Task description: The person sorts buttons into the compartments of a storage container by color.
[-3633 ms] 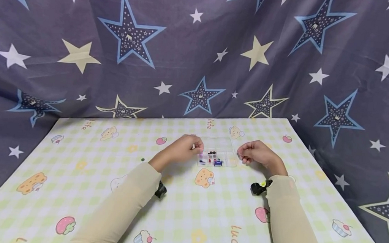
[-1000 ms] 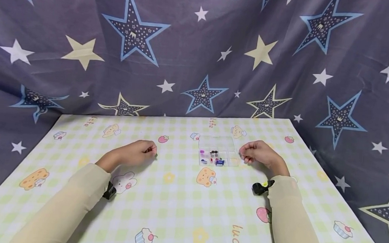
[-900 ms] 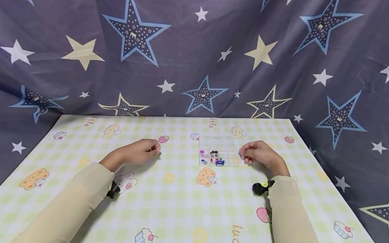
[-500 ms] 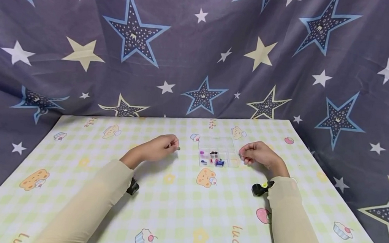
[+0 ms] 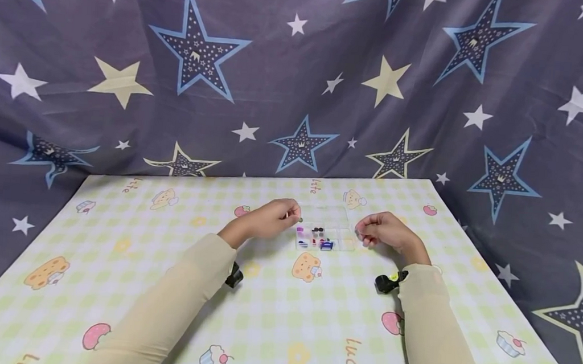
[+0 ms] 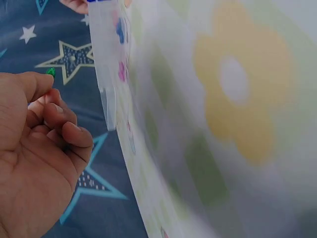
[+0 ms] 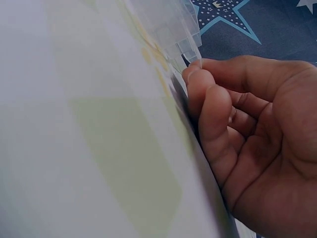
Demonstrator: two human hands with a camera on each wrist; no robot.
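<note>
A clear plastic compartment box (image 5: 346, 239) lies on the table with its transparent lid (image 5: 326, 213) raised at the back. Small coloured pieces (image 5: 318, 230), purple, black, red and blue, sit in its compartments. At the box's left side, my left hand (image 5: 270, 219) pinches a small shiny green bead (image 6: 51, 72) between thumb and forefinger, the other fingers loosely curled. My right hand (image 5: 387, 229) is at the box's right side. In the right wrist view its thumb and forefinger pinch the thin clear edge (image 7: 197, 52) of the box at a corner.
The table (image 5: 259, 328) wears a green checked cloth with printed cartoons. A dark star-patterned curtain (image 5: 258, 76) hangs behind it and along its sides. Black wrist cameras (image 5: 388, 282) are strapped at both sleeves.
My left hand moved from the box to the table's left, picked up the green bead from there, and came back right to the box with it. The right hand stayed at the box edge.
</note>
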